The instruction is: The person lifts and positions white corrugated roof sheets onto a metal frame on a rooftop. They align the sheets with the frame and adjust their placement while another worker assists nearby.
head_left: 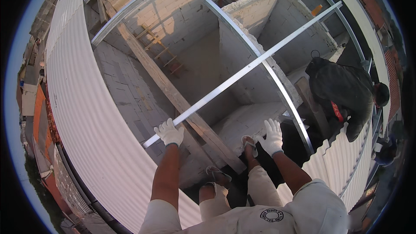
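Observation:
My left hand [169, 133], in a white glove, lies over a long silvery metal roof batten [224, 80] near its lower left end, fingers curled across it. The batten runs diagonally up to the far right and crosses a curved metal rafter [289, 95]. My right hand [272, 137], also gloved in white, is held out in the air with its fingers apart, holding nothing. It is left of the rafter's near end, without touching it. My sandalled feet stand below, close to a wooden plank [184, 106].
Corrugated white roof sheets [82, 99] curve along the left; more sheeting [342, 160] lies at the right. A person in dark clothes [340, 84] bends over at the right. Beneath the frame are deep block-walled rooms, a wall top [253, 0] and a wooden ladder [158, 45].

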Demonstrator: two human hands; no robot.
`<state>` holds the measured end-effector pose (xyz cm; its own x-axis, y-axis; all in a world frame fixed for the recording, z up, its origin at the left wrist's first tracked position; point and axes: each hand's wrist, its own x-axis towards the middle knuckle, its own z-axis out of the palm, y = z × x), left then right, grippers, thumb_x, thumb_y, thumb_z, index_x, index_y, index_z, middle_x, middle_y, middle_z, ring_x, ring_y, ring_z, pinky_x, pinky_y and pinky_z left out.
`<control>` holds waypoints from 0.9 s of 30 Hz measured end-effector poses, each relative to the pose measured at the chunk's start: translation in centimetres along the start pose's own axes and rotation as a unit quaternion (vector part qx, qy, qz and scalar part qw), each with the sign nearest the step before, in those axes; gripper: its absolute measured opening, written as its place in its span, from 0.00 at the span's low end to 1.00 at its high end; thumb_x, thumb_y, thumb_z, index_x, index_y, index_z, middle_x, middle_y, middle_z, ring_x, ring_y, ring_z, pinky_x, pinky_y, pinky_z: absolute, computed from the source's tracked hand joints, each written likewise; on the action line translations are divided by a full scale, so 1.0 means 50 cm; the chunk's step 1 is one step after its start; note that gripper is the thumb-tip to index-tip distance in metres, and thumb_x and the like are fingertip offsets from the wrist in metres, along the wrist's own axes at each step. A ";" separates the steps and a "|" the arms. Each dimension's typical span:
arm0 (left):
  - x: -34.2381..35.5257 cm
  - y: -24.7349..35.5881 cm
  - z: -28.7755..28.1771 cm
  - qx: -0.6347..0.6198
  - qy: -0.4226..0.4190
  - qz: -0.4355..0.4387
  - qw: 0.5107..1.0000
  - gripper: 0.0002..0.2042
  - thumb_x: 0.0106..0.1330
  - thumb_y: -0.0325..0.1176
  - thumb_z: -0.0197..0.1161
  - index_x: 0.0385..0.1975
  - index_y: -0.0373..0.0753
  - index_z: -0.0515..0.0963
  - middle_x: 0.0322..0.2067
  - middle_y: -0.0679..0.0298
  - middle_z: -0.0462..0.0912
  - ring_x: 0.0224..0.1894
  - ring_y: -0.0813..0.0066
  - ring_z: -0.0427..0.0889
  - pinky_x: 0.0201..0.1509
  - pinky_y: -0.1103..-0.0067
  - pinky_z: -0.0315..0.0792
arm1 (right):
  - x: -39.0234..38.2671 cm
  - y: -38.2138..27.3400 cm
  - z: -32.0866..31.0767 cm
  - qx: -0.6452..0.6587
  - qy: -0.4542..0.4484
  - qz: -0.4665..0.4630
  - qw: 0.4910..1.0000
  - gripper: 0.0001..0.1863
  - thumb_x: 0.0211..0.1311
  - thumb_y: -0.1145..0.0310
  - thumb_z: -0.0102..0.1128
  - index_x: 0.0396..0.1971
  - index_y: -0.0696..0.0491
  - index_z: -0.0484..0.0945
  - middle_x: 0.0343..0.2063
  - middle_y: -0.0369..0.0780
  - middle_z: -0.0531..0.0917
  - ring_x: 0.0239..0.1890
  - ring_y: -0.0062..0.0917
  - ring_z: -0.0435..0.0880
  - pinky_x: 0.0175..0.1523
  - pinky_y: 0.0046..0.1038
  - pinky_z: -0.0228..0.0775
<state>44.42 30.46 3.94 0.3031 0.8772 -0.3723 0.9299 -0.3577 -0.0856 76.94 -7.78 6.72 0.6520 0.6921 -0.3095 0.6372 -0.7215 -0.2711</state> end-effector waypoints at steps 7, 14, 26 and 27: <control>0.033 0.059 0.011 0.040 -0.046 0.016 0.998 0.51 0.65 0.69 0.71 0.84 0.45 0.65 0.77 0.50 0.74 0.80 0.43 0.71 0.89 0.42 0.49 | -0.506 0.470 -0.050 -0.138 0.109 0.471 0.865 0.58 0.67 0.37 0.77 0.87 0.53 0.62 0.87 0.52 0.63 0.89 0.52 0.56 0.94 0.50 0.43; 0.098 0.320 -0.045 -0.076 0.001 0.233 0.969 0.45 0.70 0.56 0.74 0.83 0.42 0.67 0.71 0.46 0.80 0.72 0.43 0.80 0.79 0.51 0.71 | -0.604 0.571 0.031 0.084 -0.054 0.682 0.724 0.67 0.61 0.30 0.78 0.90 0.52 0.56 0.88 0.52 0.60 0.88 0.49 0.62 0.89 0.47 0.57; 0.202 0.803 -0.118 -0.085 -0.048 0.202 0.975 0.37 0.68 0.59 0.72 0.75 0.49 0.79 0.55 0.52 0.94 0.58 0.46 0.93 0.67 0.54 0.82 | 0.007 0.570 -0.015 -0.009 0.076 0.208 0.975 0.56 0.64 0.41 0.81 0.84 0.53 0.66 0.84 0.50 0.69 0.87 0.51 0.63 0.91 0.48 0.51; 0.201 0.820 -0.127 -0.067 -0.040 0.194 0.978 0.34 0.67 0.59 0.72 0.71 0.50 0.83 0.54 0.52 0.95 0.58 0.47 0.93 0.67 0.56 0.83 | 0.056 0.577 -0.018 -0.004 0.061 0.171 0.983 0.55 0.63 0.43 0.81 0.83 0.53 0.67 0.82 0.50 0.71 0.86 0.50 0.65 0.91 0.48 0.53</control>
<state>86.92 26.65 2.58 0.6264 0.6541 -0.4240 0.7686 -0.6089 0.1962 97.53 -26.63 -1.14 0.8725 0.4072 -0.2701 0.3753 -0.9124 -0.1630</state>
